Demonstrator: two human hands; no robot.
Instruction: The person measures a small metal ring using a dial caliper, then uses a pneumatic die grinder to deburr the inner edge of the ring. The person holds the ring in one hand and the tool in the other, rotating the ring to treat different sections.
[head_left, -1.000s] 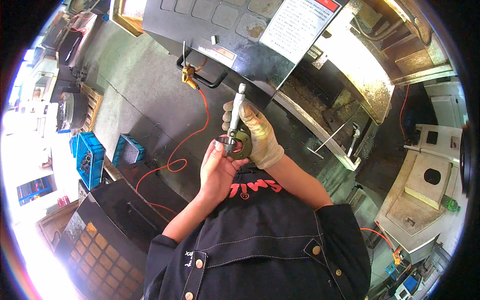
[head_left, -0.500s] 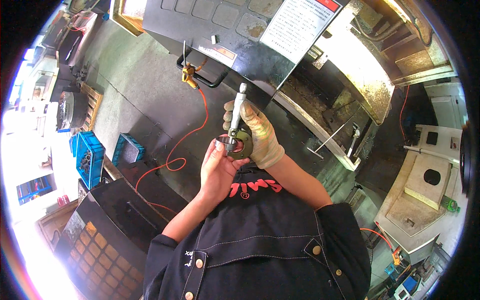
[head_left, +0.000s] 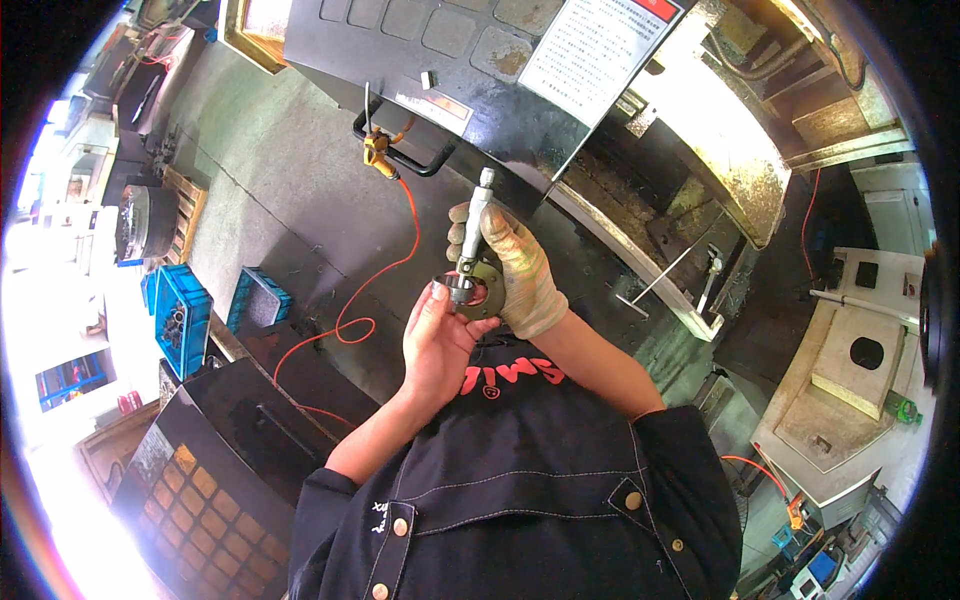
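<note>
We count one micrometer (head_left: pixel 475 228). At the micrometer there are two hands, the left hand (head_left: pixel 428 345) and the right hand (head_left: pixel 525 275), and one metal ring (head_left: pixel 463 296). To its right we find one T-shaped rod (head_left: pixel 661 275) and one hammer (head_left: pixel 709 281); to its left, at least two blue crates (head_left: pixel 197 335) (head_left: pixel 239 300).

1. Upper centre: a dark machine door (head_left: pixel 400 70) bearing a white notice (head_left: pixel 585 75) with a red strip.
2. Left of upper centre: a yellow air gun (head_left: pixel 376 153) at a black handle (head_left: pixel 432 168); an orange hose (head_left: pixel 413 225) trails down from it.
3. Left: a wooden pallet (head_left: pixel 189 218); below, two blue crates (head_left: pixel 196 335), side by side.
4. Right of centre: a T-bar (head_left: pixel 660 277) near a hammer-like tool (head_left: pixel 708 282).
5. Far right: a green bottle (head_left: pixel 903 408) beside a pale cabinet (head_left: pixel 800 445).
</note>
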